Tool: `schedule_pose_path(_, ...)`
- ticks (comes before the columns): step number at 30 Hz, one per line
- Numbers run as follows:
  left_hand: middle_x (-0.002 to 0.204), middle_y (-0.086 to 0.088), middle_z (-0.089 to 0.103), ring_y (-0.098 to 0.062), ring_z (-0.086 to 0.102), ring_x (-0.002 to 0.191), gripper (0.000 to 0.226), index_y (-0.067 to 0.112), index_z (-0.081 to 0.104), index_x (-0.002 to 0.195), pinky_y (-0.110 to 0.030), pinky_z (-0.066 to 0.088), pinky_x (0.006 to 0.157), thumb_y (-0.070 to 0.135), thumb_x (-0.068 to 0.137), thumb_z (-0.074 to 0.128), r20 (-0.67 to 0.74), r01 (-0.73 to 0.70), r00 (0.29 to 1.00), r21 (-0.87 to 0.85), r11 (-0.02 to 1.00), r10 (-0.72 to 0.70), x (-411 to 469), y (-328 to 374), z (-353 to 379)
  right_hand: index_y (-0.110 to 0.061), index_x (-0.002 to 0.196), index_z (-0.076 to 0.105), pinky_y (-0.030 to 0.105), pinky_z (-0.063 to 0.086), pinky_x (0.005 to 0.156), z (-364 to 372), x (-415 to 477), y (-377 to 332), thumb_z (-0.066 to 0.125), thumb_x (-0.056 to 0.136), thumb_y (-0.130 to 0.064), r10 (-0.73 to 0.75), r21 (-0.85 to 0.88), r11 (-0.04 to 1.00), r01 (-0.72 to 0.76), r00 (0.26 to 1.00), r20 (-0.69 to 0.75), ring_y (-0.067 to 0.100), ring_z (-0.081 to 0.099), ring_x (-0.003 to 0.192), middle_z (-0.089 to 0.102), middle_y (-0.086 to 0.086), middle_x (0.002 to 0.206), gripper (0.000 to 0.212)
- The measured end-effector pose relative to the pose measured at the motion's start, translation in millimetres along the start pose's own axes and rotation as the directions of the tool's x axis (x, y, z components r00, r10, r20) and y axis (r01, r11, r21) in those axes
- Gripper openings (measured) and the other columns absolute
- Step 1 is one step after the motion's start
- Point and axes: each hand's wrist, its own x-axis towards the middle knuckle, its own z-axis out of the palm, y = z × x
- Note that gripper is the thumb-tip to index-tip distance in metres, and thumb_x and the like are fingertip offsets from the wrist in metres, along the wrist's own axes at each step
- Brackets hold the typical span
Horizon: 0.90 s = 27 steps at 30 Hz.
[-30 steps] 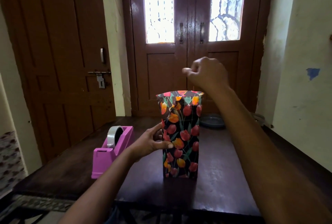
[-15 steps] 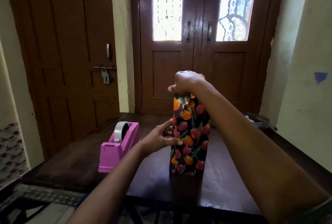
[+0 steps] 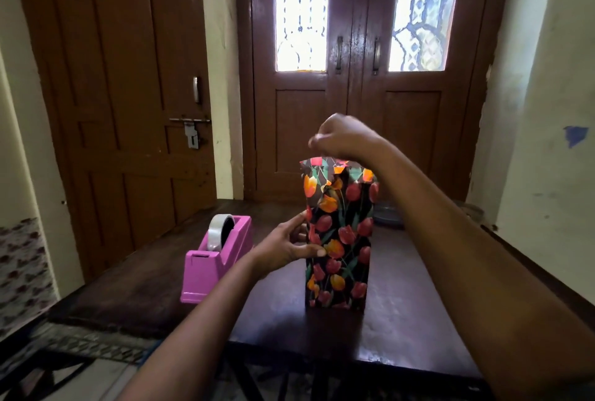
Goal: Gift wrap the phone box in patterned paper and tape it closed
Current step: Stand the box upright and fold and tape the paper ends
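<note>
So, your phone box (image 3: 338,272) is standing upright on its end on the dark wooden counter (image 3: 405,320). It's wrapped all the way round in black tulip-print paper (image 3: 354,194), and the top flaps look loose and crumpled. Your left hand (image 3: 286,247) grips the box about halfway up its left side, thumb across the front face. Your right hand (image 3: 341,138) is right at the box's top edge with its fingers curled, but it's blurry, so I can't tell if it's pinching anything. Left of the box, a bit apart, there's a pink tape dispenser (image 3: 209,272) with a clear tape roll (image 3: 218,230). Just behind the box, on its right, sits a dark dish (image 3: 388,216).
</note>
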Motion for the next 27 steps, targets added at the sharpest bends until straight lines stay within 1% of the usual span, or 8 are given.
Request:
schedule_pose_path(2, 0.125, 0.006, 0.055, -0.007, 0.052, 0.115, 0.068, 0.044, 0.036, 0.132, -0.017, 0.049, 0.079, 0.018, 0.080, 0.071, -0.010, -0.005, 1.000, -0.005, 1.000, 0.005, -2, 1, 1, 0.006, 0.090, 0.066, 0.026, 0.040, 0.067, -16, -1, 0, 0.048, 0.094, -0.027, -0.010, 0.098, 0.995, 0.022, 0.992, -0.127, 0.018, 0.051, 0.063, 0.057, 0.008, 0.073, 0.037)
schedule_pose_path(4, 0.123, 0.008, 0.055, -0.007, 0.052, 0.114, 0.068, 0.043, 0.036, 0.133, -0.017, 0.049, 0.078, 0.017, 0.081, 0.071, -0.013, -0.010, 1.000, -0.006, 1.000, 0.010, -3, 1, 2, 0.004, 0.091, 0.067, 0.030, 0.048, 0.078, -30, -2, 0, 0.051, 0.093, -0.032, -0.058, 0.065, 0.995, 0.071, 0.980, -0.189, 0.023, 0.061, 0.077, 0.066, 0.010, 0.084, 0.040)
schedule_pose_path(6, 0.126, 0.006, 0.055, -0.008, 0.051, 0.116, 0.068, 0.044, 0.036, 0.133, -0.018, 0.048, 0.080, 0.019, 0.080, 0.071, -0.011, -0.007, 1.000, -0.001, 1.000, 0.007, -3, 2, 2, -0.003, 0.086, 0.069, 0.034, 0.051, 0.080, -35, -4, -4, 0.056, 0.089, -0.041, -0.087, -0.004, 0.996, 0.087, 0.990, -0.111, 0.020, 0.063, 0.083, 0.068, 0.005, 0.086, 0.041)
schedule_pose_path(8, 0.125, 0.007, 0.054, -0.005, 0.050, 0.113, 0.067, 0.046, 0.035, 0.131, -0.015, 0.046, 0.078, 0.019, 0.081, 0.071, -0.013, 0.002, 1.000, 0.018, 1.000, -0.001, -4, 3, 3, -0.010, 0.082, 0.067, 0.027, 0.046, 0.064, -22, -10, -7, 0.061, 0.085, -0.046, -0.055, -0.083, 0.995, 0.057, 0.998, 0.024, 0.013, 0.058, 0.072, 0.062, -0.003, 0.076, 0.037)
schedule_pose_path(12, 0.114, 0.014, 0.055, 0.001, 0.052, 0.102, 0.061, 0.049, 0.038, 0.120, -0.008, 0.047, 0.067, 0.015, 0.082, 0.069, -0.037, 0.002, 0.999, 0.029, 1.000, -0.001, -7, 5, 4, -0.024, 0.079, 0.066, 0.029, 0.048, 0.069, 7, -13, -2, 0.066, 0.080, -0.030, -0.038, -0.124, 0.992, 0.036, 0.999, -0.020, 0.015, 0.062, 0.088, 0.067, -0.002, 0.093, 0.006)
schedule_pose_path(15, 0.116, 0.013, 0.055, -0.005, 0.052, 0.109, 0.062, 0.050, 0.037, 0.121, -0.010, 0.047, 0.068, 0.018, 0.081, 0.071, -0.047, 0.015, 0.999, 0.022, 1.000, -0.014, -7, 5, 5, -0.021, 0.072, 0.065, 0.033, 0.052, 0.075, 4, -12, 0, 0.066, 0.080, -0.031, -0.051, -0.059, 0.997, 0.052, 0.999, 0.019, 0.016, 0.063, 0.088, 0.068, 0.000, 0.089, 0.014)
schedule_pose_path(19, 0.121, 0.006, 0.057, -0.005, 0.053, 0.111, 0.065, 0.051, 0.038, 0.124, -0.011, 0.047, 0.072, 0.020, 0.079, 0.073, -0.048, 0.015, 0.999, 0.016, 1.000, -0.014, -5, 5, 6, -0.015, 0.060, 0.051, 0.032, 0.044, 0.066, 12, -16, 1, 0.056, 0.087, -0.035, -0.083, -0.102, 0.991, 0.084, 0.996, 0.008, 0.018, 0.057, 0.080, 0.064, 0.003, 0.088, 0.033)
schedule_pose_path(27, 0.126, 0.002, 0.056, -0.012, 0.052, 0.117, 0.072, 0.049, 0.036, 0.131, -0.018, 0.047, 0.081, 0.023, 0.077, 0.075, -0.040, 0.019, 0.999, 0.038, 0.999, -0.017, 3, 4, 7, -0.008, 0.069, 0.053, 0.033, 0.043, 0.069, 24, -23, 23, 0.043, 0.091, -0.027, 0.039, 0.299, 0.954, -0.033, 0.999, -0.012, 0.018, 0.049, 0.069, 0.053, 0.006, 0.072, 0.030)
